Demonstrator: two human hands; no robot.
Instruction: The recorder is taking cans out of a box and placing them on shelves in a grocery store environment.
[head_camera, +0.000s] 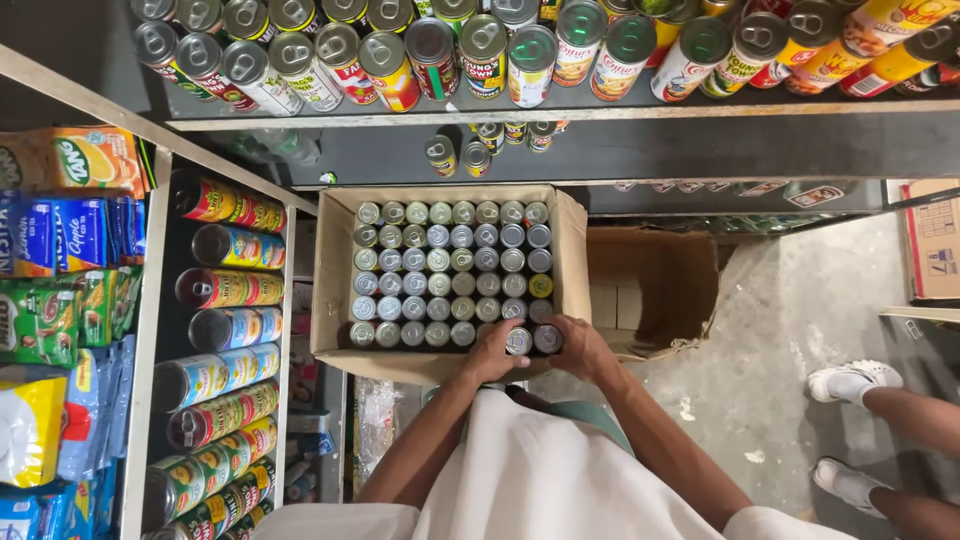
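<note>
2 bare hands are seen from above, reaching into the near right corner of an open cardboard box (330, 270) packed with rows of small tins standing upright, their round lids facing up. The left hand (492, 352) is curled, its fingers laid against a silver-topped tin (518, 341) in the nearest row. The right hand (582, 348) is curled beside it, fingers wrapped around the neighbouring dark-topped tin (547, 338) at the box's corner. Both tins are seated in the box, touching each other. Whether either is lifted cannot be told.

A white shirt (530, 470) is worn by the person, filling the lower middle of the view. A second, smaller cardboard box (655, 285) is set just beside the first, on its right, open. A shelf (560, 110) above is lined with larger cans lying on their sides. More cans (225, 330) are stacked on a rack at the left, with coloured sachets (60, 300) hung further left. Another person's feet in white sneakers (855, 380) are seen on the concrete floor (790, 330) at the right.
</note>
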